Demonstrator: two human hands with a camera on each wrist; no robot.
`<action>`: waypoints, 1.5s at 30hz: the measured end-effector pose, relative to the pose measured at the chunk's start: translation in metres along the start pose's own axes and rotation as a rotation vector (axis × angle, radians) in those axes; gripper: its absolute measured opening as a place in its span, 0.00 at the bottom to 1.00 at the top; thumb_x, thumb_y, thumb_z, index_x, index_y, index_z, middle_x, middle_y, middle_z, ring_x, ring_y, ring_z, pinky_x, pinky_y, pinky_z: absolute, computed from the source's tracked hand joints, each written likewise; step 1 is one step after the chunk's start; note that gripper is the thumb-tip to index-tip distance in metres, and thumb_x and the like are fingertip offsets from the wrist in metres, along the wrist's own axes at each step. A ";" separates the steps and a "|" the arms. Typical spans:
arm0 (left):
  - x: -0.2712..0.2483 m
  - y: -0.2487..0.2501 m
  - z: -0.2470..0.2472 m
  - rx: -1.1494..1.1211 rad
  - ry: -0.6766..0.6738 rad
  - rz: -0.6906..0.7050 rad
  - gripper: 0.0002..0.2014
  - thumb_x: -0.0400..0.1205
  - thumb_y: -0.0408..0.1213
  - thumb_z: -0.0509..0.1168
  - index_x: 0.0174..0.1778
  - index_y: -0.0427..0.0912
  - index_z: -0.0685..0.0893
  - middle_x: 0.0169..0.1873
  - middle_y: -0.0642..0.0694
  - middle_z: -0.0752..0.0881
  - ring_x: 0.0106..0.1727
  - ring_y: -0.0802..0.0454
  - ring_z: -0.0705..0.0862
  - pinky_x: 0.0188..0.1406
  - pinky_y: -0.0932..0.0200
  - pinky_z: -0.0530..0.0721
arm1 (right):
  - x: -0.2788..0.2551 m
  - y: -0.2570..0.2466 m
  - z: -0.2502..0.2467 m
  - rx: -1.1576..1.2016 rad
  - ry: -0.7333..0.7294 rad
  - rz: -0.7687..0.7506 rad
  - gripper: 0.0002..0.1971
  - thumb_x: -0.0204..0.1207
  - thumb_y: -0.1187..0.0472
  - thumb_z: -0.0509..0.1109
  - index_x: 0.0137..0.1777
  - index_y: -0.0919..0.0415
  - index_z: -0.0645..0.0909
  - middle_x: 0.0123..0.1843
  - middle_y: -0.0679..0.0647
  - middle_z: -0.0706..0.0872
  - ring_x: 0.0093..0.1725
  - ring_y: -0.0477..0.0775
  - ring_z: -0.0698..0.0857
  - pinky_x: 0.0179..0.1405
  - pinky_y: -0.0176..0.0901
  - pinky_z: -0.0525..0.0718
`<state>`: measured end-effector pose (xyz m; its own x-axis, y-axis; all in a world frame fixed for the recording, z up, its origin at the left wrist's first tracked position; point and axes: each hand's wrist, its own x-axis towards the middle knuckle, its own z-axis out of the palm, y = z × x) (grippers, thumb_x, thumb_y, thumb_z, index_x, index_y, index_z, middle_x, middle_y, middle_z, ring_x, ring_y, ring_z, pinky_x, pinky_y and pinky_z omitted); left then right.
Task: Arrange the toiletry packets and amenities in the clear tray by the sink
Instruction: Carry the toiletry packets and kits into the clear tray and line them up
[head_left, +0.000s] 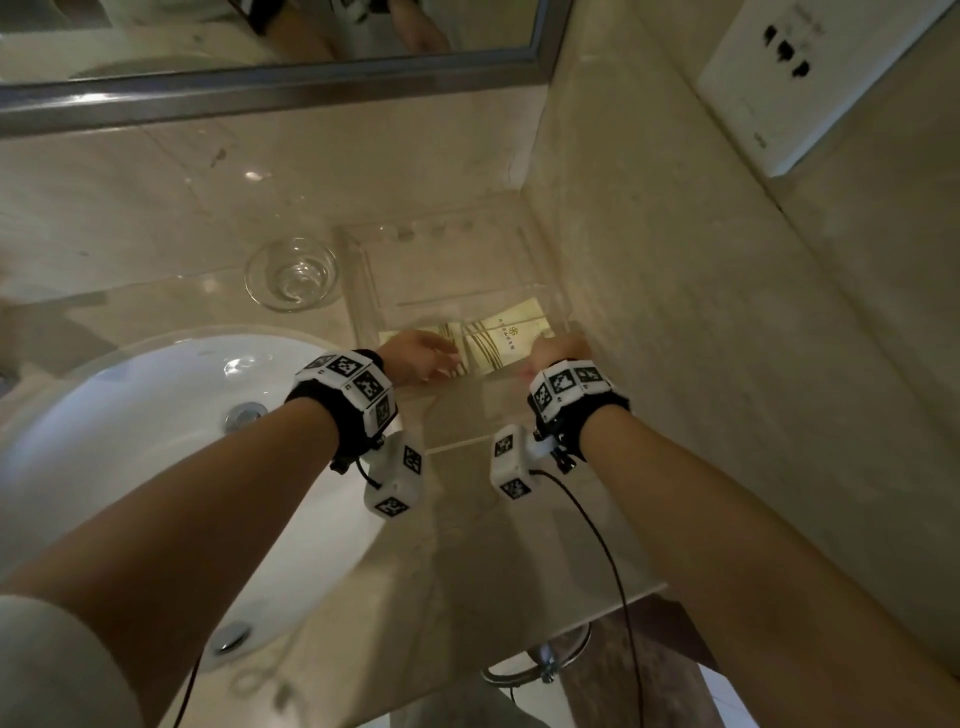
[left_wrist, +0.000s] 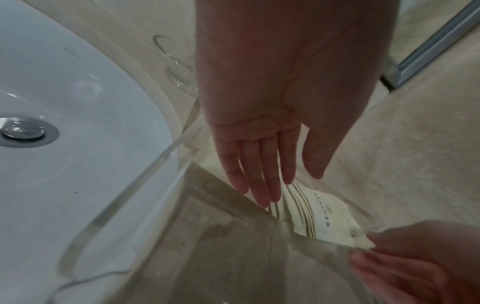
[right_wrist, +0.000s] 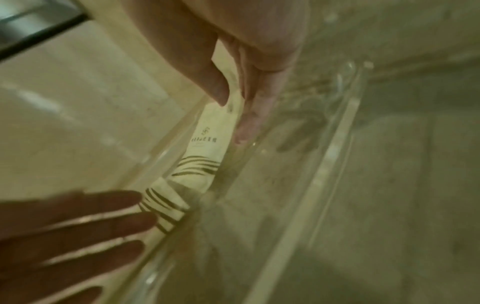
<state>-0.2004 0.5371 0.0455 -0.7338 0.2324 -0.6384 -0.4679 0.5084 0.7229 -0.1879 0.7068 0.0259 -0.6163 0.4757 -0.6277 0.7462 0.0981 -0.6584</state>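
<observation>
Tray of clear plastic sits on our beige stone counter, between the white sink and the side wall, and both of our hands work inside its far section. Outward from the grip, the sink lies to the left of our left hand, with its metal drain showing in the left wrist view. A mirror in a metal frame runs across the wall beyond the tray, and a white socket plate is mounted on the side wall above and to the right of our right hand.

A clear glass stands on the counter just beside the tray's left wall, beyond our left hand.

Two cream packets with dark curved stripes lie flat in the tray between our hands. The right packet carries a small printed logo and a line of text; the left packet lies partly under its striped end.

Our left hand is spread flat, with straight fingers close together; their tips are at the striped end of the left packet, though we cannot tell whether they press it. Our right hand pinches the near corner of the right packet between thumb and fingers.

Both wrists carry black bands with white marker blocks, and a black cable trails from the right one.
</observation>
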 end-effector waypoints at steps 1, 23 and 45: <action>-0.001 0.000 -0.001 -0.012 -0.003 -0.005 0.17 0.80 0.30 0.65 0.65 0.30 0.80 0.45 0.42 0.85 0.35 0.57 0.81 0.32 0.72 0.80 | -0.005 -0.003 0.000 -0.038 0.068 -0.047 0.21 0.80 0.63 0.59 0.72 0.66 0.67 0.67 0.64 0.80 0.61 0.64 0.84 0.60 0.54 0.85; -0.021 0.000 -0.026 -0.249 0.203 0.169 0.11 0.83 0.29 0.58 0.38 0.47 0.78 0.31 0.49 0.83 0.23 0.64 0.82 0.28 0.68 0.75 | -0.040 -0.005 0.003 -0.960 -0.236 -0.770 0.14 0.80 0.62 0.59 0.63 0.58 0.80 0.66 0.60 0.82 0.67 0.63 0.79 0.60 0.49 0.79; -0.279 -0.294 -0.369 -0.557 0.913 -0.052 0.11 0.80 0.30 0.63 0.31 0.42 0.79 0.23 0.47 0.83 0.11 0.67 0.77 0.12 0.76 0.72 | -0.347 -0.053 0.418 -0.755 -0.683 -1.156 0.11 0.80 0.55 0.62 0.55 0.61 0.81 0.47 0.61 0.88 0.46 0.62 0.86 0.47 0.47 0.84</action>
<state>-0.0400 0.0163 0.1083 -0.6891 -0.6047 -0.3994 -0.4990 -0.0038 0.8666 -0.1187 0.1705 0.1052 -0.7659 -0.6271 -0.1421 -0.3853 0.6245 -0.6793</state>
